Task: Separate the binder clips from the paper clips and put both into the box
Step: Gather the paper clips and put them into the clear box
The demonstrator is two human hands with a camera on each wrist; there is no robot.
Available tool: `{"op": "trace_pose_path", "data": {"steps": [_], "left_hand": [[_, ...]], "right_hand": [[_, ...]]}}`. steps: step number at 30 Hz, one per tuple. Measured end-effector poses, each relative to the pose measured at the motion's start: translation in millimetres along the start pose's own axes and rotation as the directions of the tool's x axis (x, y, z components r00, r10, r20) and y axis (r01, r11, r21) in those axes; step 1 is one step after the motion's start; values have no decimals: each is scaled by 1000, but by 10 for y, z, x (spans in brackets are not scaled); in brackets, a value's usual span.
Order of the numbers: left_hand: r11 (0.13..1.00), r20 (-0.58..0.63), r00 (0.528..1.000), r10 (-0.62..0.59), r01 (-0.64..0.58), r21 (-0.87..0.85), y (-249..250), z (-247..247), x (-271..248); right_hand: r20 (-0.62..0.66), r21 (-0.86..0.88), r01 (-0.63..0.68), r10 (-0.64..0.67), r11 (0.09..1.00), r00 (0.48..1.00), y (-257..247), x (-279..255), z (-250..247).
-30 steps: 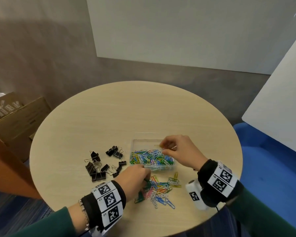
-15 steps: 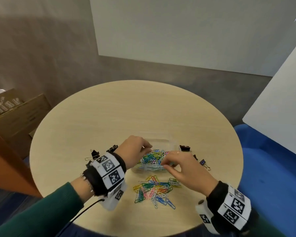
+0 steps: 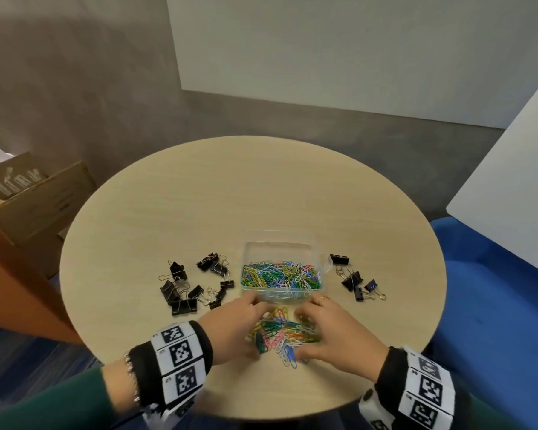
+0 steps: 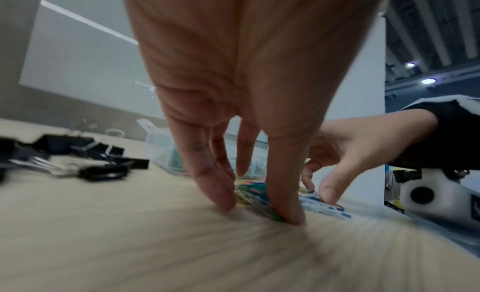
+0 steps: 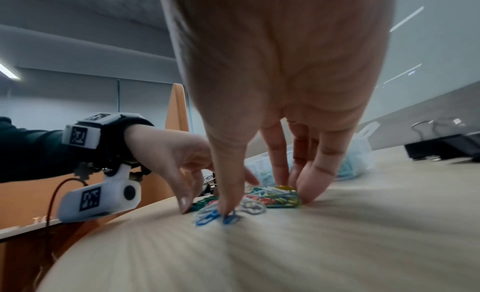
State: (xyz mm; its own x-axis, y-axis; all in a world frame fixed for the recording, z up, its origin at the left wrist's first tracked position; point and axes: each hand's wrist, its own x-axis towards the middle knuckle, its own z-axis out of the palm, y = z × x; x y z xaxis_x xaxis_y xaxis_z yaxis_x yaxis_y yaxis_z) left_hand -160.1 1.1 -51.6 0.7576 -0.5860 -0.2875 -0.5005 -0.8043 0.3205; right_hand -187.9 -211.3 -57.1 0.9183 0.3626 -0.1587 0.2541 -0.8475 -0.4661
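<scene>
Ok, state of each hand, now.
Left hand: open, fingertips on the table at the loose paper clips.
Right hand: open, fingertips at the same pile, gripping nothing.

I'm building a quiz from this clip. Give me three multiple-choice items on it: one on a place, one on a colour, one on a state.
1. Where is the loose paper clip pile?
A. near side of the box
B. far side of the box
C. on the floor

2. What colour are the binder clips?
A. red
B. black
C. white

3. What are the left hand and right hand doing?
A. lifting the box
B. resting in the lap
C. fingertips down around the pile

Key: 1 A, the pile lies between box and hands. 2 B, both groups are black. 3 C, both wrist views show fingertips on the table.
</scene>
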Motion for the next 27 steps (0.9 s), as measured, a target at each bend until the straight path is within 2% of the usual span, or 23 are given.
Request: {"op": "trace_pose_path", "data": {"steps": [5,13,15,21,24,27], "left_hand": [[999,26,999,37,-38,23,133,-19,191],[992,-23,999,41,-38,120,146,-9,234],[989,-32,999,35,-30,145,134,3,216],[993,-71,995,67,-59,104,50,16,150],[994,-79,994,75,-68,82,78,-39,111],[994,-91,992,90,-83,78,116,-110,101]], "right_hand": [[-23,-97,72,-75,993,997,-129,147,16],[-6,-158,63,-65,985,998,14,137,-58],[3,-128,60,-60,990,998,66,119,-108],[37,121,21,-26,992,999,151,101,-369],[-30,220,33,-27,975,999,172,184,-527],[-231,247,67,-9,967,973,161,320,-674]]}}
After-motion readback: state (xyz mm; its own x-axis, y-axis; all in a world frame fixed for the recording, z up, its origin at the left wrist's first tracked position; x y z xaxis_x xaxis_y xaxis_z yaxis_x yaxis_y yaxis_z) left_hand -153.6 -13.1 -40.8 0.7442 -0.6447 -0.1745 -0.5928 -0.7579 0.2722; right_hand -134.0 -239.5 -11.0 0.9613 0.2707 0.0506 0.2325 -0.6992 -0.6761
